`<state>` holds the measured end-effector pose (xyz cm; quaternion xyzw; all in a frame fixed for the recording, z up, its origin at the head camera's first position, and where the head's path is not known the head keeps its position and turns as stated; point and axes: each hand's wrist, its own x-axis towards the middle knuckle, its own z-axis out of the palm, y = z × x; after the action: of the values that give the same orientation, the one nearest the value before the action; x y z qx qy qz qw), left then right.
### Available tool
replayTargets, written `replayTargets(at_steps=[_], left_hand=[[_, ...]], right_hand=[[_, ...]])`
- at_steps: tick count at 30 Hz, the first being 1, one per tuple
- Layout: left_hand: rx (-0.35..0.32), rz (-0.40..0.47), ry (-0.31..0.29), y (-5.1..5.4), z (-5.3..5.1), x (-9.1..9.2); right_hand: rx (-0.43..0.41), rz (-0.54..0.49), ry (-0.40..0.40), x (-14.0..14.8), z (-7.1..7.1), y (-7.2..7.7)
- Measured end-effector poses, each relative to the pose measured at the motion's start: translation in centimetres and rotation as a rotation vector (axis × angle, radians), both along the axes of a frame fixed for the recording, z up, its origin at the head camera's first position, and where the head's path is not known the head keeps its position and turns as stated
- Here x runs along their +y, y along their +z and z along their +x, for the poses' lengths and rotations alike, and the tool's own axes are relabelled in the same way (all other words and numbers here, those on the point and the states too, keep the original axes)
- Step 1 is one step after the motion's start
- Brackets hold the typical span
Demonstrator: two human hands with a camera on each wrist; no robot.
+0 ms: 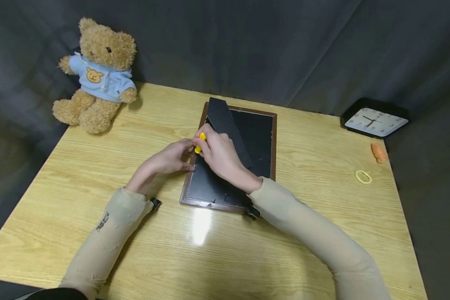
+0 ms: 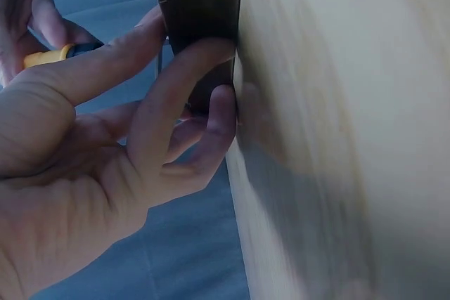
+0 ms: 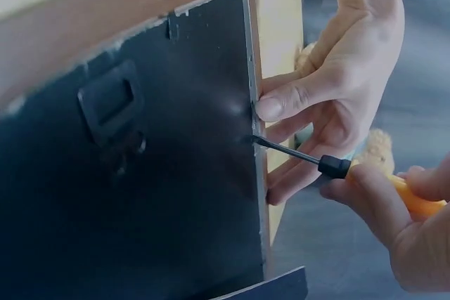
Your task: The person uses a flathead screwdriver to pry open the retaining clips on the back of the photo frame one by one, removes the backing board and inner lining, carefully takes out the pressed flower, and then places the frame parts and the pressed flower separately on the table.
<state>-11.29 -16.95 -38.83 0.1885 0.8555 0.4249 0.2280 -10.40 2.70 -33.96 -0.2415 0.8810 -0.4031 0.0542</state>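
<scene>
A picture frame (image 1: 274, 143) with a brown rim lies back side up on the table. Its black back panel (image 3: 190, 96) faces upward, and a black stand leg (image 1: 226, 127) slants across it. With my right hand (image 1: 223, 156) I grip a yellow-handled screwdriver (image 3: 334, 166). The screwdriver's thin metal tip touches the seam between panel and rim at the left side. My left hand (image 1: 170, 157) holds that same side, thumb on the rim near the tip and curled fingers against the outer edge. In the left wrist view the rim hides some fingertips.
A teddy bear (image 1: 101, 79) in a blue hoodie sits at the table's back left. On the right are a black-cased clock (image 1: 375, 121), a small orange object (image 1: 378, 153) and a pale yellow ring (image 1: 363, 177). Dark curtains (image 1: 247, 50) border the table.
</scene>
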Motion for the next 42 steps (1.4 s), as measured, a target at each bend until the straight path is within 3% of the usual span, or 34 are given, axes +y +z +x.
replayTargets(at_steps=[6,13,16,20,25,30,36,42], left_hand=[[0.002,0.008,0.015,0.0,0.1,-0.4],[-0.047,0.017,0.03,-0.1,-0.1,-0.1],[-0.053,-0.006,0.048,0.0,-0.2,0.1],[-0.053,-0.011,0.047,-0.1,-0.2,0.2],[-0.065,0.003,0.049,-0.3,-0.1,0.1],[-0.075,0.006,0.053,-0.3,0.0,-0.1],[-0.072,0.002,0.037,-0.1,0.1,-0.1],[-0.044,-0.034,0.019,-0.1,0.1,-0.2]], right_hand=[[0.045,0.059,0.04,-0.7,-0.4,0.4],[-0.155,-0.108,0.011,1.5,-0.9,-0.3],[-0.194,-0.166,-0.001,2.5,-0.8,-0.6],[-0.16,-0.195,-0.018,3.3,-0.4,-0.7],[-0.116,-0.237,-0.024,4.3,-0.3,0.3],[-0.191,-0.265,0.007,5.7,-0.4,0.5],[-0.287,-0.318,0.034,7.5,-0.3,-0.6],[-0.403,-0.398,0.011,9.0,0.0,-1.9]])
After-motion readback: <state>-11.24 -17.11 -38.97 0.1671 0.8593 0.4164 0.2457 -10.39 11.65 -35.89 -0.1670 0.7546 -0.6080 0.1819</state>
